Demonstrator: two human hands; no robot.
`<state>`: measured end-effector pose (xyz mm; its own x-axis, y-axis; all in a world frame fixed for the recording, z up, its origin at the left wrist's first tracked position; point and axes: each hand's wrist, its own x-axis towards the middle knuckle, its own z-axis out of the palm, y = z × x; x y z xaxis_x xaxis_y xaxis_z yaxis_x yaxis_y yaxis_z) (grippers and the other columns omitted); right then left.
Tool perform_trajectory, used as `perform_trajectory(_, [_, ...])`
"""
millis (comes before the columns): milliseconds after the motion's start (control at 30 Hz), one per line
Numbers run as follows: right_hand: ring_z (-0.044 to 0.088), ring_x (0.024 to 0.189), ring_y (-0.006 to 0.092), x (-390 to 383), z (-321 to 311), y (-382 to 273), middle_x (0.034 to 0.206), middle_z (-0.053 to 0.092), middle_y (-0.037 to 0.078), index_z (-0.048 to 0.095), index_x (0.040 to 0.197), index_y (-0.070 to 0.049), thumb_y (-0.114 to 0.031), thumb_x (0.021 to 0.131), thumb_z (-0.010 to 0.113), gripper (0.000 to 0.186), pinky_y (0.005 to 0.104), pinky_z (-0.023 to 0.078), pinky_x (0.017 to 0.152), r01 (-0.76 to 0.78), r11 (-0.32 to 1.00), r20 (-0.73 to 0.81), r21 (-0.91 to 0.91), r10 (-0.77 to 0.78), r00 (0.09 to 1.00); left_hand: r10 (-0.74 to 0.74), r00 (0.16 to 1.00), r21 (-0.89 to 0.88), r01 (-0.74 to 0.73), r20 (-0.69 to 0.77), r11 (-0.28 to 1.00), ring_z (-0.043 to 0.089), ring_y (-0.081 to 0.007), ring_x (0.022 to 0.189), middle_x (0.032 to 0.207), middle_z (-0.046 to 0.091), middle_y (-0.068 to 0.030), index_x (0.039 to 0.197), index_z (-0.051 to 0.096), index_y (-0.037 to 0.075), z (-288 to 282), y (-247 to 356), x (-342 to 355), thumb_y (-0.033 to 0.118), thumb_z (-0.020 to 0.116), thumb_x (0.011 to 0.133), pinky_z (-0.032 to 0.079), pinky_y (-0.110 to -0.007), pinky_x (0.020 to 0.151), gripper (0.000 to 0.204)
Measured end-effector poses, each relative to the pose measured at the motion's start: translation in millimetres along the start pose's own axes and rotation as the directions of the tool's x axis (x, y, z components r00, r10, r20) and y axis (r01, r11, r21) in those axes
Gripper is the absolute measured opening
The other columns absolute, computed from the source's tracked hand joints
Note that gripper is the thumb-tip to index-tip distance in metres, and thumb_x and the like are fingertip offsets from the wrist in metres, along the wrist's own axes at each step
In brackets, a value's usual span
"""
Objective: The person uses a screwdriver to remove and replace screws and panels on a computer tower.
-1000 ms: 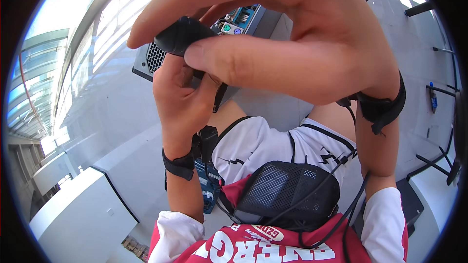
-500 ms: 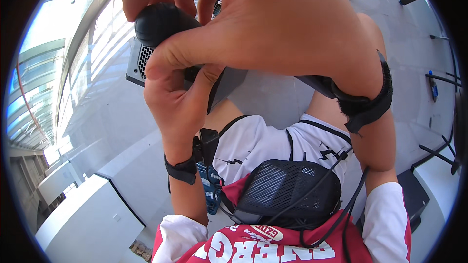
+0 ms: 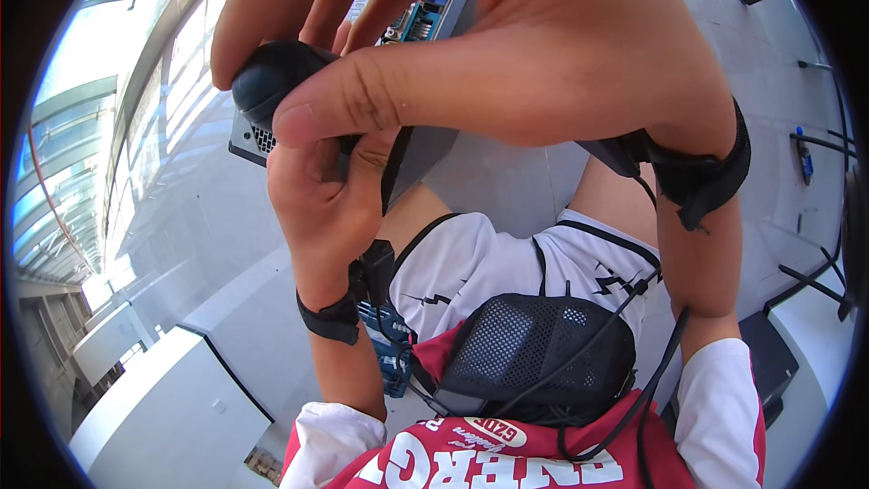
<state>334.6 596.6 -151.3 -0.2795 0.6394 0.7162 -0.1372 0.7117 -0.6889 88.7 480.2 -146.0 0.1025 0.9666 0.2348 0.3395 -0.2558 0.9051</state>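
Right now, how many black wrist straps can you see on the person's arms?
2. One strap is on the left wrist, below the left hand. The other strap is on the right wrist, behind the right hand.

matt black, rubbery-looking rounded knob (image 3: 272, 81) pinched between both hands. behind it, grey sheet-metal box (image 3: 425, 149) with a perforated, punched face, dull brushed finish, and glossy green plastic connectors (image 3: 421, 23) at its upper edge. black woven fabric straps (image 3: 697, 172) around the wrists, matt. below the hands, black mesh cloth pouch (image 3: 534, 353), coarse open weave, crossed by smooth thin black cables (image 3: 625, 326). white and red knit cloth shirt (image 3: 471, 272), soft, unshiny. pale floor (image 3: 516, 186) beyond, smooth with a faint sheen.
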Motion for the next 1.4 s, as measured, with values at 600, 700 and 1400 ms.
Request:
perform_trajectory(600, [0.068,0.075,0.0249,-4.3,-2.6,-8.0,0.086,0.069,0.015,0.065,0.100,0.003,-0.003,0.084,0.073,0.019,0.0330,0.055,0.068,-0.070,0.995,-0.008,-0.071,0.069,0.998,-0.063,0.996,0.009,0.064,-0.067,0.998,0.069,-0.0206,0.110,0.118,0.070,-0.0133,0.125,0.058,-0.009,3.7,-9.3,-3.6,-0.009,0.077,0.086,0.054,-0.032,0.095,0.043])
perform_trajectory(700, [0.068,0.075,0.0249,-15.7,0.8,-12.6,0.086,0.069,0.015,0.065,0.099,0.003,-0.004,0.084,0.073,0.019,0.0329,0.055,0.068,-0.059,0.998,-0.007,-0.016,0.059,0.998,-0.039,0.996,0.076,0.045,-0.077,0.996,0.070,-0.0203,0.109,0.117,0.070,-0.0124,0.128,0.057,-0.008,-12.0,-10.7,-12.0,-0.008,0.075,0.087,0.055,-0.031,0.093,0.044])
perform_trajectory(1400, [0.068,0.075,0.0248,-4.4,12.0,-28.4,0.085,0.069,0.015,0.065,0.099,0.004,-0.005,0.084,0.073,0.019,0.0327,0.055,0.068,-0.100,0.993,-0.004,-0.064,0.100,0.995,-0.081,0.950,0.391,0.201,-0.303,0.898,0.071,-0.0140,0.100,0.112,0.073,-0.0105,0.137,0.052,-0.006,-4.1,-34.9,-12.9,0.001,0.080,0.086,0.054,-0.027,0.090,0.059])
